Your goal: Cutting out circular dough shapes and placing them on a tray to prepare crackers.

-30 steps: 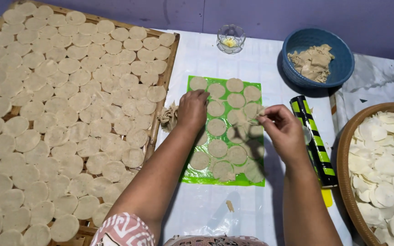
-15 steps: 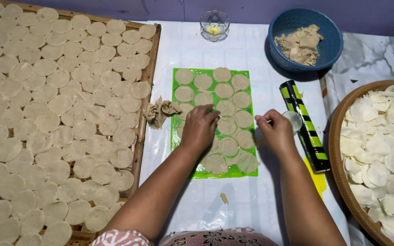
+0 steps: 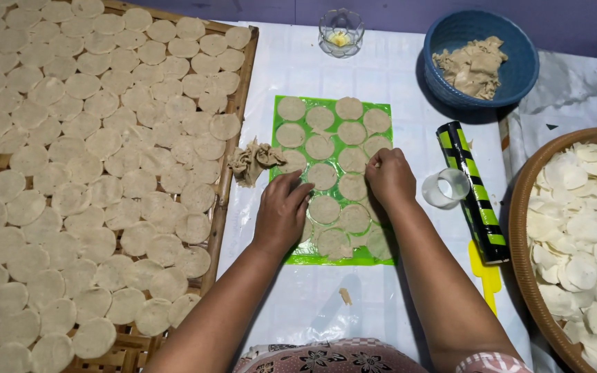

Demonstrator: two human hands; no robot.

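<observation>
- Head view looks straight down on a white surface (image 3: 326, 304) where a green plastic sheet (image 3: 298, 254) lies flat, covered with round cut dough discs (image 3: 320, 146) in rows.
- Left hand (image 3: 281, 211) rests palm down on the sheet's left edge, fingers loosely together and pointing at a disc; it grips nothing that can be seen.
- Right hand (image 3: 390, 179) sits on the sheet's right side, fingers curled and pinched down at the dough between discs; whether it holds a scrap cannot be told.
- Just left of the sheet, touching the surface, lies a crumpled heap of dough trimmings (image 3: 253, 160).
- Right of the sheet lies a long black roll with yellow-green slanted stripes (image 3: 475, 190), its label a repeating stripe pattern; a clear round ring cutter (image 3: 445, 188) leans against its left side, close to the right hand.
- A yellow flat tool (image 3: 485, 276) pokes out from under the roll's near end.
- A wide woven bamboo tray (image 3: 233, 148) fills the left side, packed with many pale dough rounds (image 3: 84, 166) laid edge to edge and overlapping.
- At far right, a brown round basket (image 3: 519, 242) holds a pile of white thin chips (image 3: 589, 235).
- At the top, a blue bowl (image 3: 519, 69) holds a lump of brownish dough (image 3: 472, 65), and a small clear glass dish (image 3: 340, 31) with something yellow inside stands to its left.
- A small dough crumb (image 3: 345, 295) lies on the surface between the forearms.
</observation>
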